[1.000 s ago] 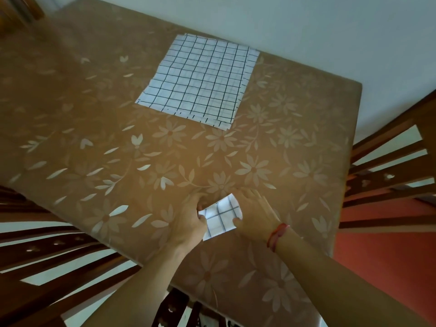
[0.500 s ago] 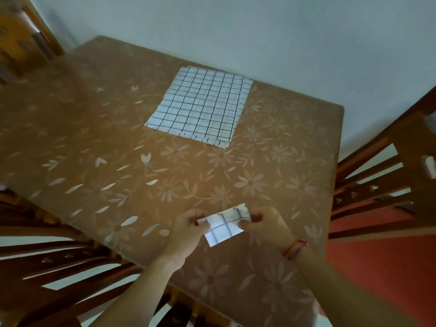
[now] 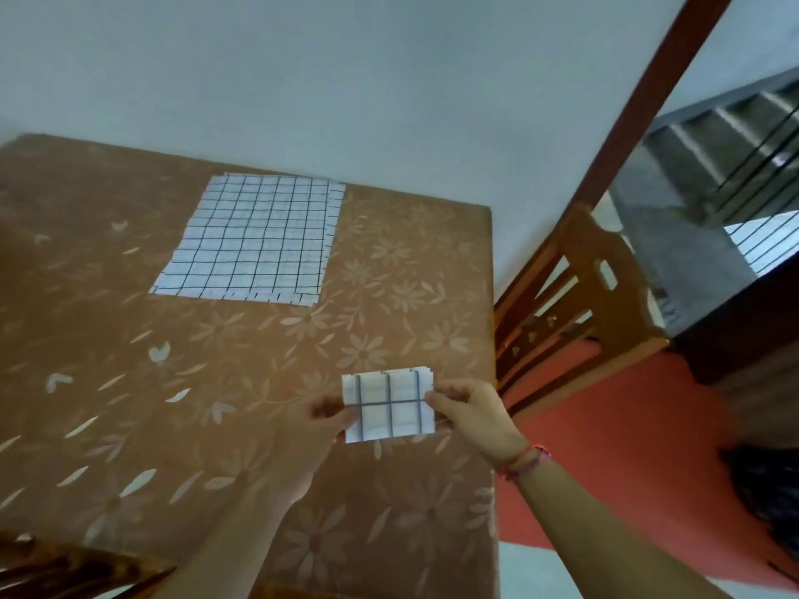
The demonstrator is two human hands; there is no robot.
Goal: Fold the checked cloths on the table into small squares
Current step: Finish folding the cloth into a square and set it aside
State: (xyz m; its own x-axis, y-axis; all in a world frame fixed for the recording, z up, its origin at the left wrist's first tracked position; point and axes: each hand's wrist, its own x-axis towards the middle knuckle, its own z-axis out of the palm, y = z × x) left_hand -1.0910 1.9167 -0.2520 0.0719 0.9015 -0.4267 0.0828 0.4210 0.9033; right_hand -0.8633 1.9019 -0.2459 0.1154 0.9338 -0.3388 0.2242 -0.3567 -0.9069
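Head view: the small folded cloth (image 3: 387, 406) is held above the near right part of the table (image 3: 129, 382), its long side running left to right. The left hand (image 3: 322, 419) pinches its left edge, and the right hand (image 3: 469, 410) pinches its right edge. The flat cloth (image 3: 255, 239) lies far and left, nearer the left hand.

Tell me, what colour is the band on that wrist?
Red. The wristband shows best in the head view.

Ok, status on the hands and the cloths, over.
Left hand and right hand each pinch a side of the folded checked cloth, raised above the table. Unfolded checked cloth flat at far side, untouched. No obstruction seen.
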